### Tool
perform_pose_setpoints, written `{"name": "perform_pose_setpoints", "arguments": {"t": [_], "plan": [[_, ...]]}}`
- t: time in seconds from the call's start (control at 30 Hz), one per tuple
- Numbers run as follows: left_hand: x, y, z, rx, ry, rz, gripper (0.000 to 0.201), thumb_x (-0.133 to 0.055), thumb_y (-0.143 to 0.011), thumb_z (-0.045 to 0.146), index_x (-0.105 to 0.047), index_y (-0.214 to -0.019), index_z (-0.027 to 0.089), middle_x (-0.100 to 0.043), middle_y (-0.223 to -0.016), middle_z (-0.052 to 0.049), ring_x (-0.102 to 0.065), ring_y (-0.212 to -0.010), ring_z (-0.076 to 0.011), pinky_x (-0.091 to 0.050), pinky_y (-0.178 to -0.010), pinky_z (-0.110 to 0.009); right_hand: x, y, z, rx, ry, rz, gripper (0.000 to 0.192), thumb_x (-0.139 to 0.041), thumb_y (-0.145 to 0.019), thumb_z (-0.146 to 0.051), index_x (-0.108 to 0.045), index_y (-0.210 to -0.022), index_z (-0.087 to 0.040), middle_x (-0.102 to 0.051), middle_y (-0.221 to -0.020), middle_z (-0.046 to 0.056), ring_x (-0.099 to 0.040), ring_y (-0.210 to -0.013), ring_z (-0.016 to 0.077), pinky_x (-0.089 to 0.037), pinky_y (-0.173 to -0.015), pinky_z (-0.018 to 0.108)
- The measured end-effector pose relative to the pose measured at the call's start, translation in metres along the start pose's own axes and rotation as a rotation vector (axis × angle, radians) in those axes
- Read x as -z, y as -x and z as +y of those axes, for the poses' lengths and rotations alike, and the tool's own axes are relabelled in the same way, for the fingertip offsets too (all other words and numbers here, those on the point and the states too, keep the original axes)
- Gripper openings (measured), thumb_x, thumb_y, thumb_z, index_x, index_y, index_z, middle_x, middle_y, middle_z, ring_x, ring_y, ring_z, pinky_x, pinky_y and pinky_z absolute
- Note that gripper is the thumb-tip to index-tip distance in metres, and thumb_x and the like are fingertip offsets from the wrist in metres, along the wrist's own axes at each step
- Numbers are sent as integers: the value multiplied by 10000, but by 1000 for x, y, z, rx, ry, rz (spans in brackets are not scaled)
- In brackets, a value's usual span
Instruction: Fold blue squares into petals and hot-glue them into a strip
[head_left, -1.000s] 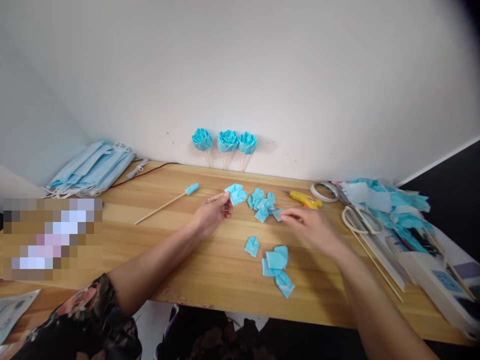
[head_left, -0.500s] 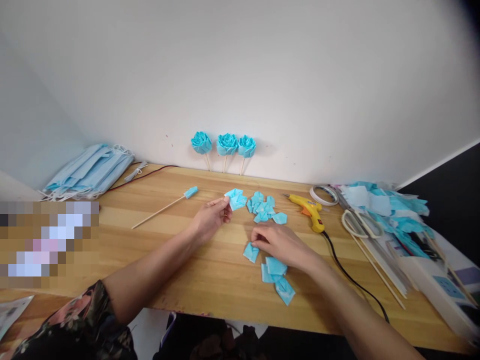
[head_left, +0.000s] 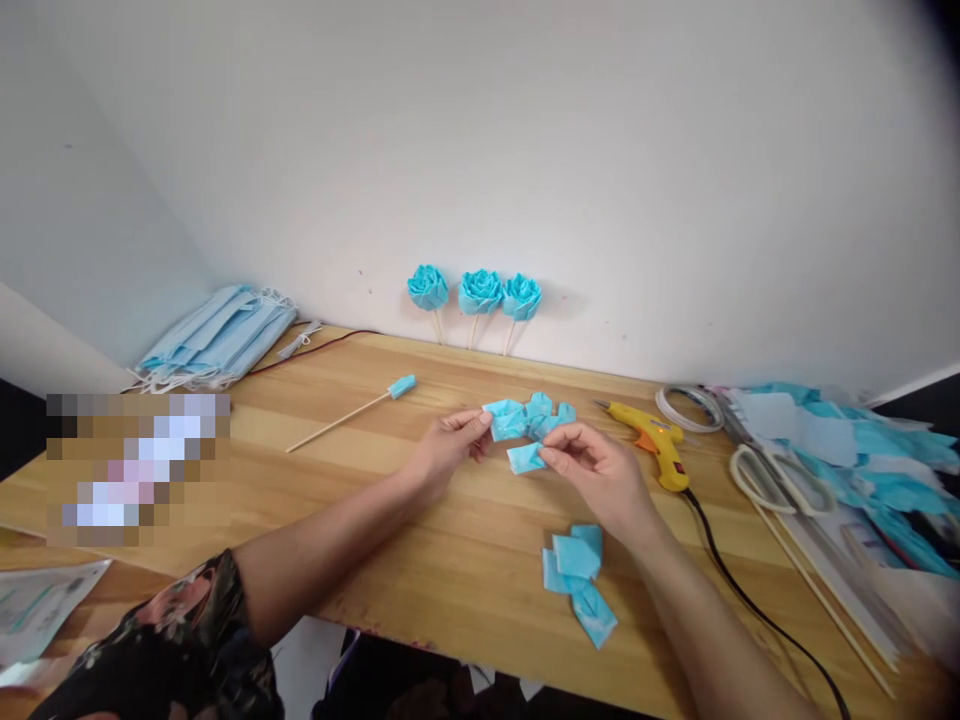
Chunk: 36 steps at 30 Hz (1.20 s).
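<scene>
My left hand pinches some folded blue fabric petals by their left edge, above the wooden table. Close by on the right, my right hand grips a single folded blue petal between thumb and fingertips, just below the held ones. Behind both hands lies a loose pile of blue petals, partly hidden by what I hold. Nearer the front edge, several more folded pieces overlap each other beside my right forearm.
Three blue fabric roses on sticks lean against the wall. A stick with a blue tip lies left. On the right are a yellow glue gun with a black cord, a tape roll, scissors and fabric scraps. Face masks are stacked back left.
My right hand has lifted a petal off the table and brought it up beside my left hand's petals. The camera view has shifted slightly left.
</scene>
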<state>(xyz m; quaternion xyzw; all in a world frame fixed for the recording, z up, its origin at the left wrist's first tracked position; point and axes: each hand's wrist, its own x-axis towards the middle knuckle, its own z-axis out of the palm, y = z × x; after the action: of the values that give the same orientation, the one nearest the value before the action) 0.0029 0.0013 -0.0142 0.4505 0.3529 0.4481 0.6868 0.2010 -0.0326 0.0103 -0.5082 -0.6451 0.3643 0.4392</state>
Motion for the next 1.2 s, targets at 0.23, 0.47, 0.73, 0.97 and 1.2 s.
{"name": "perform_pose_setpoints", "arguments": {"t": [0.23, 0.47, 0.73, 0.97, 1.2], "plan": [[-2, -1, -3, -9, -14, 14, 415, -636, -744, 548, -616, -677, 139, -540, -626, -13, -481, -600, -115, -367, -590, -247, -10, 3, 0, -10, -37, 54, 179, -678, -776, -362, -603, -811, -204, -649, -753, 14, -600, -693, 150, -493, -639, 270], [-3, 0, -3, -4, -1, 9, 405, -652, -739, 529, -600, -652, 137, -534, -613, -12, -482, -598, -112, -370, -586, -246, -14, 2, 3, -29, -93, 78, 189, -693, -763, -341, -600, -863, -211, -666, -793, 15, -628, -744, 157, -518, -694, 287], [-2, 0, -3, -13, 0, 4, 404, -645, -752, 523, -605, -660, 131, -546, -629, -21, -494, -609, -114, -375, -592, -249, -17, 0, 3, -38, -123, 97, 201, -699, -757, -346, -589, -856, -210, -646, -761, 5, -612, -705, 150, -506, -660, 279], [-4, 1, 0, 0, -4, -6, 423, -646, -743, 538, -594, -665, 126, -541, -628, -16, -493, -616, -113, -377, -599, -247, -20, -2, 5, -29, -148, 95, 212, -706, -751, -350, -593, -866, -211, -639, -737, -4, -600, -674, 144, -494, -639, 274], [-4, 1, -2, 1, 14, -29, 413, -654, -740, 533, -600, -675, 128, -550, -629, -14, -500, -621, -113, -381, -599, -249, -20, -3, 5, -38, -164, 116, 229, -711, -739, -359, -579, -861, -216, -627, -701, -19, -578, -624, 136, -480, -624, 283]]}}
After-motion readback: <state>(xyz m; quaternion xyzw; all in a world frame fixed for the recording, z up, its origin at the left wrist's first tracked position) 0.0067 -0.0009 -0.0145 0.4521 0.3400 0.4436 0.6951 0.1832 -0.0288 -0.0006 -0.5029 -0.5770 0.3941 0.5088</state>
